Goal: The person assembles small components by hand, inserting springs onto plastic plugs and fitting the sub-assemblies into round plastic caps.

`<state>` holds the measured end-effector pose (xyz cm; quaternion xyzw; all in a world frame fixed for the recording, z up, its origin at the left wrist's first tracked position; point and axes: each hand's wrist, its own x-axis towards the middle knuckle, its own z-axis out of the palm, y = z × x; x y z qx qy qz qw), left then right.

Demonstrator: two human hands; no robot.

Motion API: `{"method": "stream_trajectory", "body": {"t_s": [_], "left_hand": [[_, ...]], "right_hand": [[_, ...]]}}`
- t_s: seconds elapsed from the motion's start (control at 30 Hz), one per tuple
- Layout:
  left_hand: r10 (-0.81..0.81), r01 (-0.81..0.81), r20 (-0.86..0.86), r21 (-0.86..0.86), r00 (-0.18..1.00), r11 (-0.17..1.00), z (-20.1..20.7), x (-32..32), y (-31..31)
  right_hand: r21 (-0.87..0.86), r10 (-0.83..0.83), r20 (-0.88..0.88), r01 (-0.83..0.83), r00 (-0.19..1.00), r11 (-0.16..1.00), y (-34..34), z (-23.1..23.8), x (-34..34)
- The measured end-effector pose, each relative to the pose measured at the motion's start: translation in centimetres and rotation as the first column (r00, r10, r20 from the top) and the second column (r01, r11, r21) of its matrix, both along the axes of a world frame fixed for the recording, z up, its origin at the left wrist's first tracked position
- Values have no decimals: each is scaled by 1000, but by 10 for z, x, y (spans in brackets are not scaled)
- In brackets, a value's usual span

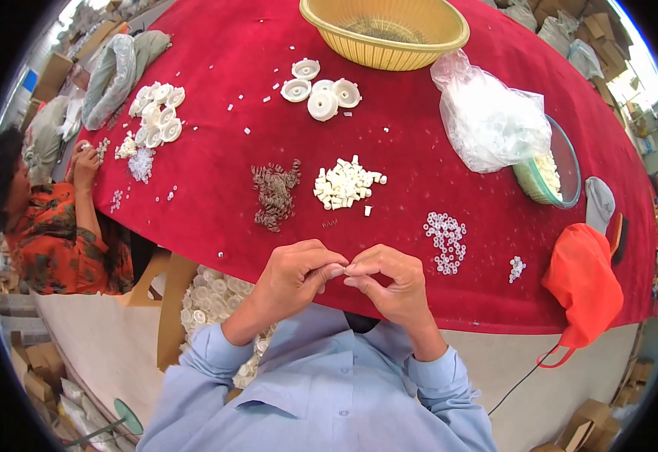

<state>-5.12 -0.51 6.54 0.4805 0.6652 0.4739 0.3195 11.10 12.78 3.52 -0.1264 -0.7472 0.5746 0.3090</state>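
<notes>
My left hand [301, 273] and my right hand [389, 280] meet fingertip to fingertip over the near edge of the red-covered table. Both pinch at one spot around a tiny pale piece, mostly hidden by the fingers. Just beyond them lies a heap of small cream plastic plugs [344, 183], with one stray plug nearer to me. Left of that heap is a tangled pile of metal coil springs [275, 194], and a single spring [330, 224] lies close to my hands. Small translucent rings [445, 241] are scattered to the right.
White round plastic caps [324, 104] sit farther back, below a yellow basket [385, 53]. At right are a clear plastic bag [487, 113], a green bowl [540, 177] and a red cloth bag [581, 279]. A co-worker [58, 226] sits at left; a carton of caps [212, 297] stands below the table.
</notes>
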Motion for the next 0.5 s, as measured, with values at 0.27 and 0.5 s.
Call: {"method": "stream_trajectory", "body": {"t_s": [0.27, 0.5], "left_hand": [[-21, 9, -438, -31, 899, 999, 39, -101, 84], [42, -168, -848, -56, 528, 984, -7, -153, 170]], "right_hand": [[-81, -142, -50, 138, 989, 987, 4, -21, 5], [-93, -217, -47, 212, 975, 973, 2, -27, 11]]}}
